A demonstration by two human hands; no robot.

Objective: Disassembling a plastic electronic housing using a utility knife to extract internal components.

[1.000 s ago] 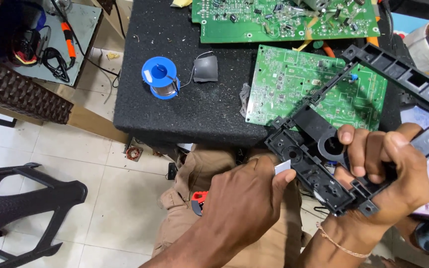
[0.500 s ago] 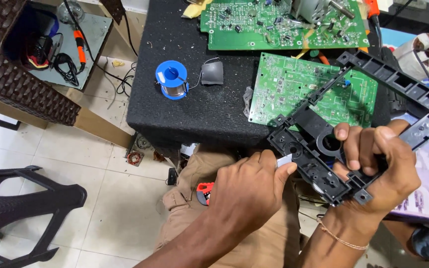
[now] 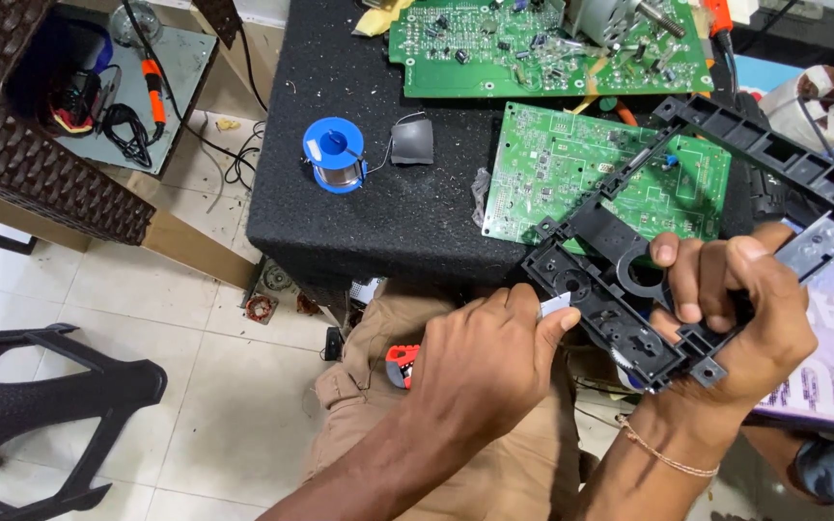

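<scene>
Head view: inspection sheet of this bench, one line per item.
Surface: black table, dusty with specks.
Job's things: black plastic frame; small white piece at its edge.
Clutter: two green circuit boards, blue solder spool.
Grippers: right hand grips frame; left hand pinches white piece.
Cables: black leads beside orange-handled tool, on the floor tray.
Surroundings: tiled floor, wicker basket, black chair.

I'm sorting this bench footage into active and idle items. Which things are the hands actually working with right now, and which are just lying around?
In hand:
- black plastic frame, gripped by the right hand
- small white piece at the left hand fingertips, against the frame

Lying about:
- two green circuit boards
- blue solder spool
- soldering iron
- black chair
</scene>
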